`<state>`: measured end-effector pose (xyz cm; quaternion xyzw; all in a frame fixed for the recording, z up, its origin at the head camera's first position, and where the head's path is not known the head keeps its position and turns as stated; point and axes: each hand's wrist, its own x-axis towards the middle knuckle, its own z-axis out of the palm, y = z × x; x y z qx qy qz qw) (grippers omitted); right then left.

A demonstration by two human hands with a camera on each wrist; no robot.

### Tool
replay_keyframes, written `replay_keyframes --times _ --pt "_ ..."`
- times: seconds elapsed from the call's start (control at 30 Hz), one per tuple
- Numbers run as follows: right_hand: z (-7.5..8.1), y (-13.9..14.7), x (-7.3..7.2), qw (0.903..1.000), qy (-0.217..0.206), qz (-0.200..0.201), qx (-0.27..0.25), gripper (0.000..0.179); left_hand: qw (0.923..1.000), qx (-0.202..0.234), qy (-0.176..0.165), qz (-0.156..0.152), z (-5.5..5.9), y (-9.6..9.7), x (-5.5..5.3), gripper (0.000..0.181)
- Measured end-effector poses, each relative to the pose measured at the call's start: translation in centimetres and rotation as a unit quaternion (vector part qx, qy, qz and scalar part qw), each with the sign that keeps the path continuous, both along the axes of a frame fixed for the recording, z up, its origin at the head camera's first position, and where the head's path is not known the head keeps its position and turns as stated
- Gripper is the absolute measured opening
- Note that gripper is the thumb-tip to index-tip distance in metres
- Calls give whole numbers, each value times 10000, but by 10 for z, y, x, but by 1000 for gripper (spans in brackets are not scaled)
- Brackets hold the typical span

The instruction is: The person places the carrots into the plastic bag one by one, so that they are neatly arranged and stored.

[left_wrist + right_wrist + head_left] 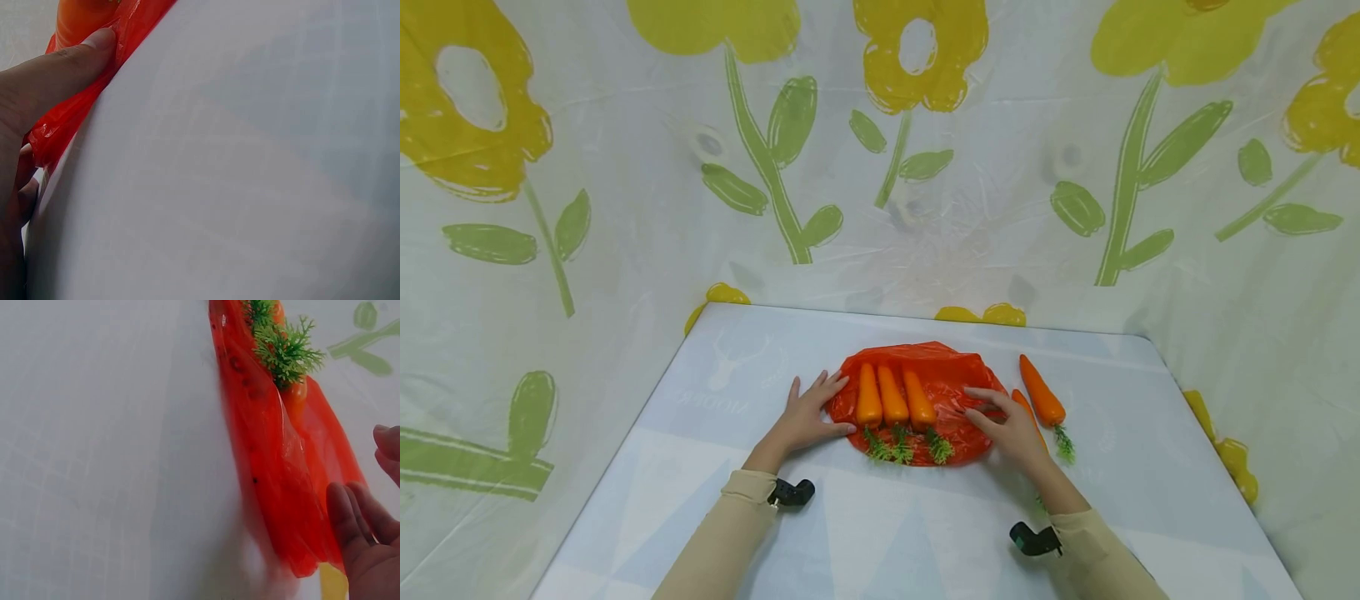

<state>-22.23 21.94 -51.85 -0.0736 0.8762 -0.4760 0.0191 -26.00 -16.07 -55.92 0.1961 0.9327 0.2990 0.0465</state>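
Note:
A red plastic bag [962,442] lies spread on the table, with three orange toy carrots [892,396] side by side on it, their green leafy tops [901,446] toward me. My left hand [805,419] rests at the bag's left edge, fingers spread; in the left wrist view its thumb [69,69] presses on the red plastic beside a carrot. On the right side, my right hand [1015,429] reaches over the bag with its fingers extended. In the right wrist view those fingers [350,519] touch or nearly touch the bag's edge, the grip being hard to judge.
Right of the bag lies a carrot [1040,390] with a green top. Another carrot [1021,400] beside it is partly hidden by my right hand. The pale patterned table [880,533] meets a flower-printed curtain [985,192] at the back and sides.

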Motion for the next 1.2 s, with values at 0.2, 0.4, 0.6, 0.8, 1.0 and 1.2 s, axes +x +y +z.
replay_keyframes --times 0.2,0.4,0.6,0.8,1.0,1.2 --pt "3 7 4 9999 -48 -74 49 44 10000 -12 34 15 -1 0 0 95" --pt "4 16 4 9995 113 -213 191 42 9999 5 109 6 -1 0 0 96" --pt "9 22 4 9993 333 -165 82 41 10000 30 46 1 1 1 0 95" --pt "8 26 5 9996 185 -188 110 42 10000 -76 -25 12 -1 1 -2 95" --pt "7 30 6 9997 94 -195 84 43 10000 -57 -5 16 -2 0 -2 95" --pt "10 34 9 9998 3 -222 -28 43 10000 -84 16 -3 -4 -1 -2 96"
